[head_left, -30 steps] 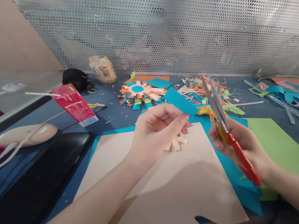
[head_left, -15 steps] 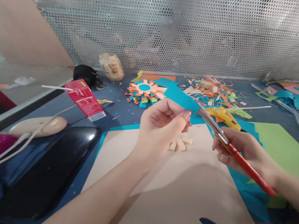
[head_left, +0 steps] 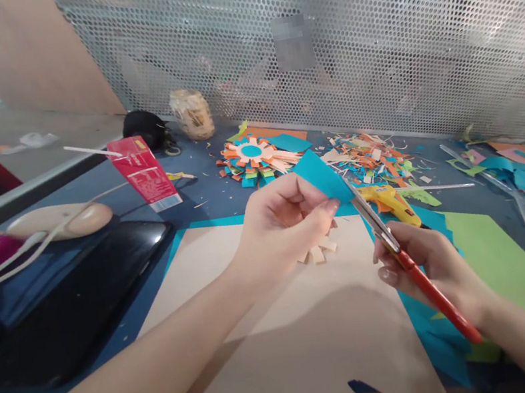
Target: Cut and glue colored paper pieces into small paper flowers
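Note:
My left hand [head_left: 282,223] pinches a teal paper piece [head_left: 323,177] above the table, fingers closed on its lower edge. My right hand [head_left: 430,268] grips orange-handled scissors [head_left: 409,265], whose blades point up-left and meet the teal piece at its right edge. Below both hands lies a large beige sheet [head_left: 286,328] with a few small beige strips [head_left: 317,251] on it. A teal sheet [head_left: 427,323] and a green sheet [head_left: 514,274] lie under and right of it.
A layered paper flower [head_left: 255,157] and a heap of paper scraps [head_left: 367,157] sit further back. A yellow glue gun [head_left: 389,198], a red carton [head_left: 144,173], a black tablet [head_left: 67,298] and a perforated metal wall [head_left: 364,23] surround the work area.
The scissors swung from upright down toward the teal piece and now touch its edge. The view shifted slightly; my left hand kept its hold.

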{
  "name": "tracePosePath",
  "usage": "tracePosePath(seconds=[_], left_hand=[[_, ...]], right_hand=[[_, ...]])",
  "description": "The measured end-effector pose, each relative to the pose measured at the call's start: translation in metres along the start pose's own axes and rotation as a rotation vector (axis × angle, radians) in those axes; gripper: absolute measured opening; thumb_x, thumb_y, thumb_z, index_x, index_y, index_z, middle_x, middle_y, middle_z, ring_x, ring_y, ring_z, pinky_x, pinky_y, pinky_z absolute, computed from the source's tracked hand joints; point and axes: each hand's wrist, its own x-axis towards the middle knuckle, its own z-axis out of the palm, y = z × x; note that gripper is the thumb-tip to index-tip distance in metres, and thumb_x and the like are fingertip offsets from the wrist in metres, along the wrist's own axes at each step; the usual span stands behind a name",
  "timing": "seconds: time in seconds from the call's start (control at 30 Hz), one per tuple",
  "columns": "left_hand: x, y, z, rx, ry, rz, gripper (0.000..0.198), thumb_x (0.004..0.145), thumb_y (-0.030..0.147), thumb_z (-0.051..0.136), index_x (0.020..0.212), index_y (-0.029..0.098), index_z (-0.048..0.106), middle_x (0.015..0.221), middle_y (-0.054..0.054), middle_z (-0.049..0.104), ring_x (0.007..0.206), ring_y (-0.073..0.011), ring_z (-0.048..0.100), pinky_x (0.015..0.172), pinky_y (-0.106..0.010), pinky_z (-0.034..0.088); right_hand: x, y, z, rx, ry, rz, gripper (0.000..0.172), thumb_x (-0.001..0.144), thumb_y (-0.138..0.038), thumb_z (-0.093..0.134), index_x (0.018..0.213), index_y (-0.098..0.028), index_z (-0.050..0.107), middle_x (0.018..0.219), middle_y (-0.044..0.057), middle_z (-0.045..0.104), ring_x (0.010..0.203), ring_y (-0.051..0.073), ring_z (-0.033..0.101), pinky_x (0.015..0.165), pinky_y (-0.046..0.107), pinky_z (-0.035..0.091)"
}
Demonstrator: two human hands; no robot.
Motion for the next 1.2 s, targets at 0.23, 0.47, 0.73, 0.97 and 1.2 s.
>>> tracePosePath(seconds=[0.23,0.47,0.73,0.97,1.2], left_hand=[[-0.001,0.0,0.0,0.013,-0.006,0.026,0.015,0.063,0.018,0.065,0.056,0.019,0.052,0.046,0.006,0.054,0.038,-0.0082,0.05,0.04,-0.023,0.045],[0.0,-0.001,-0.002,0.035,-0.008,0.046,0.015,0.065,0.018,0.064,0.057,0.019,0.052,0.048,0.006,0.054,0.039,-0.0079,0.05,0.04,-0.022,0.044],[-0.001,0.0,-0.001,0.045,0.003,0.026,0.016,0.063,0.019,0.067,0.057,0.019,0.052,0.046,0.005,0.054,0.039,-0.0089,0.051,0.039,-0.022,0.043],[0.0,-0.002,-0.002,0.051,0.005,0.048,0.015,0.063,0.018,0.064,0.055,0.019,0.052,0.046,0.005,0.054,0.04,-0.0087,0.051,0.038,-0.022,0.042],[0.0,-0.003,-0.003,0.033,-0.002,0.059,0.016,0.064,0.017,0.064,0.055,0.019,0.051,0.046,0.005,0.051,0.04,-0.0086,0.049,0.039,-0.023,0.041]], right_hand=[[0.001,-0.001,-0.001,-0.024,-0.008,0.002,0.024,0.073,-0.038,0.063,0.076,-0.02,0.048,0.067,-0.001,0.047,0.056,0.011,0.042,0.046,0.023,0.034],[0.001,-0.004,-0.001,-0.04,-0.039,0.021,0.023,0.074,-0.036,0.061,0.073,-0.021,0.043,0.063,-0.004,0.043,0.054,0.01,0.039,0.047,0.023,0.031],[0.001,-0.008,-0.001,-0.069,-0.032,0.025,0.025,0.072,-0.038,0.062,0.072,-0.02,0.043,0.062,-0.003,0.044,0.055,0.011,0.041,0.047,0.024,0.031],[0.001,-0.01,-0.002,-0.092,-0.028,0.017,0.026,0.072,-0.039,0.061,0.071,-0.021,0.043,0.062,-0.003,0.046,0.054,0.012,0.042,0.047,0.024,0.031],[0.001,-0.011,-0.001,-0.118,-0.043,0.024,0.024,0.073,-0.039,0.059,0.073,-0.021,0.043,0.065,-0.002,0.048,0.056,0.013,0.045,0.047,0.025,0.031]])
